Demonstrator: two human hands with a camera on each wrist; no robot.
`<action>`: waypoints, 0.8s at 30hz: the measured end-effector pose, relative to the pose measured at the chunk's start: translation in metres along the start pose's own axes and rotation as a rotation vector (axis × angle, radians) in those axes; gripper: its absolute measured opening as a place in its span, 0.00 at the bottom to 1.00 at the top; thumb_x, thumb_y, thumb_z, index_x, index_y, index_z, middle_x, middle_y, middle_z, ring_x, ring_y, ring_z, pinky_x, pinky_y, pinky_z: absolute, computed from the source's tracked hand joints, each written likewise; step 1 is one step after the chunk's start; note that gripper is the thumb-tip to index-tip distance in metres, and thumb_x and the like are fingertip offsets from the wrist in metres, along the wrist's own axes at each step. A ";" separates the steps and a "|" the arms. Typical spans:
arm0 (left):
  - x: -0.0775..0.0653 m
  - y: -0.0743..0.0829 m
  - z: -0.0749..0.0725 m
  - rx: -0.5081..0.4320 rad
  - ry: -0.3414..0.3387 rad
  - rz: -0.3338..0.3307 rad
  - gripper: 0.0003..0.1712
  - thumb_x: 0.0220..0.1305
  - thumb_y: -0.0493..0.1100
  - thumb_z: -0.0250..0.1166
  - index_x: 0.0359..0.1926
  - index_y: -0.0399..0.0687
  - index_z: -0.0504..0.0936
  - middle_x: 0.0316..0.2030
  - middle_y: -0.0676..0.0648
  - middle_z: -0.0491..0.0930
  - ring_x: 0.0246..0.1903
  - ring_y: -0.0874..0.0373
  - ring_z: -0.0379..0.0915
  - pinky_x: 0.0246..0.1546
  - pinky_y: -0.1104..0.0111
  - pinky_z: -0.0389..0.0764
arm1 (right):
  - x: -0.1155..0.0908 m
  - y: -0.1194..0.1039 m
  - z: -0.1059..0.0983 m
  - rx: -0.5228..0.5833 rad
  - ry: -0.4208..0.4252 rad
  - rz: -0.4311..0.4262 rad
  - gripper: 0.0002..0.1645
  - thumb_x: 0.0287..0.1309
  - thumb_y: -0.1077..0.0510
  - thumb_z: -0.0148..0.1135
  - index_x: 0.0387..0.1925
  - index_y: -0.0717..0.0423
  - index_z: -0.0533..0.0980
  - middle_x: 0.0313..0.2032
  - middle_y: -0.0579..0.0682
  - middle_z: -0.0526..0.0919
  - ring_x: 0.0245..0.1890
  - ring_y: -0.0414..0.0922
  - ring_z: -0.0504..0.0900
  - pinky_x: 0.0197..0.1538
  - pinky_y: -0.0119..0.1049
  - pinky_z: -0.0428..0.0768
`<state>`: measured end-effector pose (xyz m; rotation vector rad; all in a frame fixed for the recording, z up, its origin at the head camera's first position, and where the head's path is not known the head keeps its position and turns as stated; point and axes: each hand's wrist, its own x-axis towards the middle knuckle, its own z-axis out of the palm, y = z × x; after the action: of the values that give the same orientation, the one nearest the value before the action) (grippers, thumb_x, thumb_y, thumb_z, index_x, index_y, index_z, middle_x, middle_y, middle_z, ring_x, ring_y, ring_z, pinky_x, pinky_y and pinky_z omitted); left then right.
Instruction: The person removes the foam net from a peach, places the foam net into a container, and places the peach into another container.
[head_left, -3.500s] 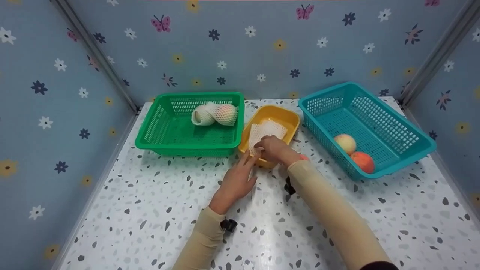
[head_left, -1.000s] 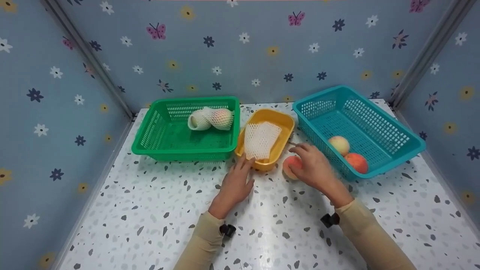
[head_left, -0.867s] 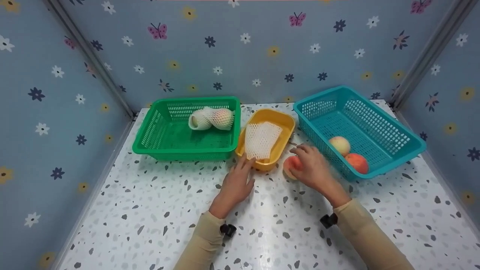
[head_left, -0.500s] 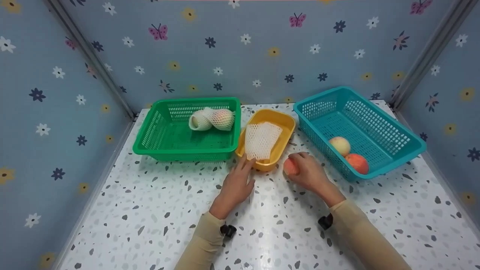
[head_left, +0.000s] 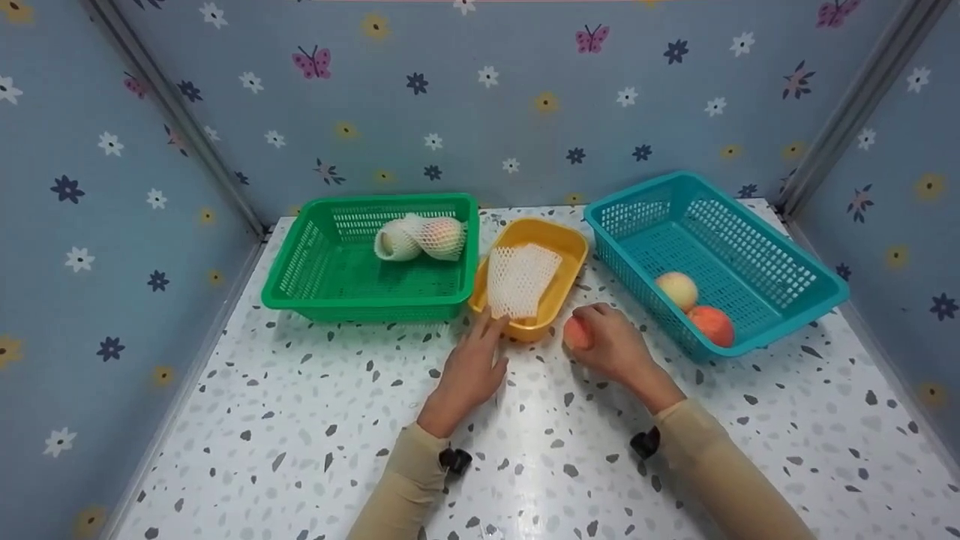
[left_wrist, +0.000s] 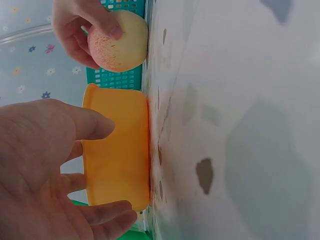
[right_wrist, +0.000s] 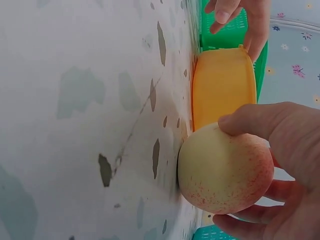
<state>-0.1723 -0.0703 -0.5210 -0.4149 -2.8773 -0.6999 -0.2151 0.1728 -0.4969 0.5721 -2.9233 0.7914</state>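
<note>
In the head view my right hand (head_left: 615,345) grips a red-and-yellow peach (head_left: 577,334) just right of the yellow bin (head_left: 555,300). The right wrist view shows thumb and fingers curled round the peach (right_wrist: 225,170), its underside right at the table surface. My left hand (head_left: 471,367) has its fingertips at the bin's near rim, its fingers fairly straight and holding nothing. White foam fruit nets (head_left: 523,279) lie flat inside the bin.
On the left stands a green basket (head_left: 367,303) holding two net-wrapped fruits (head_left: 421,238). On the right, a teal basket (head_left: 787,334) holds a pale peach (head_left: 677,290) and a redder one (head_left: 711,325). Patterned walls close the back and sides of the speckled table (head_left: 337,420).
My right hand has moved from the foam nets in the yellow bin to the peach at its right, and its fingers have closed round it. The left hand stays at the rim.
</note>
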 end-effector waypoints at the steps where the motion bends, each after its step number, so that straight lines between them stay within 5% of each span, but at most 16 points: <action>1: 0.000 0.000 0.000 -0.006 0.000 -0.002 0.36 0.56 0.44 0.60 0.64 0.58 0.55 0.66 0.45 0.45 0.56 0.45 0.57 0.47 0.50 0.67 | 0.000 0.000 0.000 0.003 0.000 -0.002 0.35 0.37 0.47 0.70 0.51 0.50 0.71 0.46 0.48 0.71 0.42 0.46 0.68 0.45 0.44 0.71; 10: 0.000 -0.001 -0.001 -0.041 -0.010 0.017 0.36 0.56 0.43 0.60 0.65 0.55 0.56 0.66 0.44 0.44 0.47 0.50 0.68 0.41 0.59 0.73 | -0.002 0.002 -0.013 0.056 0.061 -0.053 0.35 0.33 0.52 0.72 0.48 0.51 0.71 0.45 0.46 0.71 0.41 0.44 0.69 0.42 0.42 0.73; 24: 0.001 0.000 0.000 -0.033 -0.023 -0.017 0.36 0.56 0.45 0.61 0.64 0.58 0.56 0.66 0.46 0.43 0.52 0.50 0.64 0.47 0.57 0.69 | -0.018 0.000 -0.090 -0.022 0.223 -0.044 0.34 0.30 0.52 0.68 0.48 0.47 0.70 0.43 0.45 0.70 0.38 0.44 0.69 0.33 0.43 0.75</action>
<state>-0.1727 -0.0700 -0.5207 -0.4056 -2.8980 -0.7511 -0.2021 0.2240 -0.4215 0.5086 -2.7041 0.7634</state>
